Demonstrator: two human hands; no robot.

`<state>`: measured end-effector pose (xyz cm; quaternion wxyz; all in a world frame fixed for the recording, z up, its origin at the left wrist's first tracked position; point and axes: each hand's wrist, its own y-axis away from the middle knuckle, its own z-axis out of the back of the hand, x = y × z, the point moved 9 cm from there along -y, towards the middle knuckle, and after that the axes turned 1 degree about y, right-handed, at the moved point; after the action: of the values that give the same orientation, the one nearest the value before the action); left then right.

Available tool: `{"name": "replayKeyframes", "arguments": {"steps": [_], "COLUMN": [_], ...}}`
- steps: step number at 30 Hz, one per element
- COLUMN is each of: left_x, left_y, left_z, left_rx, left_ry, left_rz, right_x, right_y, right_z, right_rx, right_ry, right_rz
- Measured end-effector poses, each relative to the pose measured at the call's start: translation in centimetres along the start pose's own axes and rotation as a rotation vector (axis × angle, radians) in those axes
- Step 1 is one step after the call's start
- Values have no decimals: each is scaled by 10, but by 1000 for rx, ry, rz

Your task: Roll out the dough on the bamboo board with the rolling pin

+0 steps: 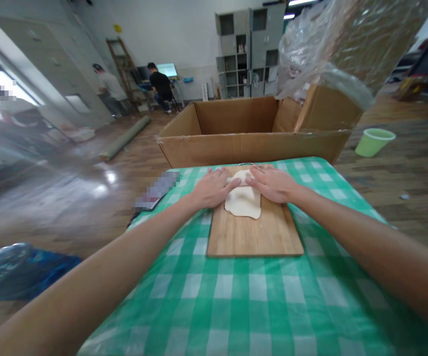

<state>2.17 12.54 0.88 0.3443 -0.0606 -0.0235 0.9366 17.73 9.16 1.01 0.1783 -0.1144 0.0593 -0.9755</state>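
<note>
A flat piece of pale dough [244, 201] lies on the far half of a wooden cutting board [254, 232]. The board rests on a table with a green and white checked cloth [236, 296]. My left hand [213, 188] lies palm down at the dough's left edge, its fingers stretched flat onto the dough's far part. My right hand [272, 184] lies palm down at the right edge, fingers also flat and meeting the left hand's over the dough. Neither hand grips anything.
A large open cardboard box [251, 131] stands just beyond the table, with clear plastic wrap [332, 44] above its right side. A dark object [150, 198] lies at the table's left edge. On the floor are a green bucket [374, 141], a blue bag [21, 269] and a rolled mat [125, 138]. Two people are far back.
</note>
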Motion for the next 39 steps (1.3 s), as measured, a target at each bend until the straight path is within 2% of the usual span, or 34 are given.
{"name": "replayKeyframes", "arguments": {"steps": [5, 10, 17, 21, 27, 33, 39], "left_x": [15, 32, 57, 62, 52, 33, 15], "left_y": [-34, -67, -107, -119, -106, -73, -38], "left_z": [-5, -14, -29, -31, -28, -22, -9], "left_rx": [75, 109, 110, 102, 85, 26, -48], "left_ry": [-43, -128, -93, -75, -208, -226, -109], "left_rz": [40, -10, -77, -91, -101, -104, -31], "right_x": [-31, -59, -59, -60, -58, -50, -27], "right_y": [-37, -72, -96, -106, -96, -55, -21], "right_z": [-11, -18, -15, -14, -14, -7, -6], "right_rx": [34, 51, 38, 58, 107, 85, 17], "right_ry": [3, 38, 237, 342, 324, 150, 121], "right_rz": [-73, -108, 110, 159, 71, -189, -187]}}
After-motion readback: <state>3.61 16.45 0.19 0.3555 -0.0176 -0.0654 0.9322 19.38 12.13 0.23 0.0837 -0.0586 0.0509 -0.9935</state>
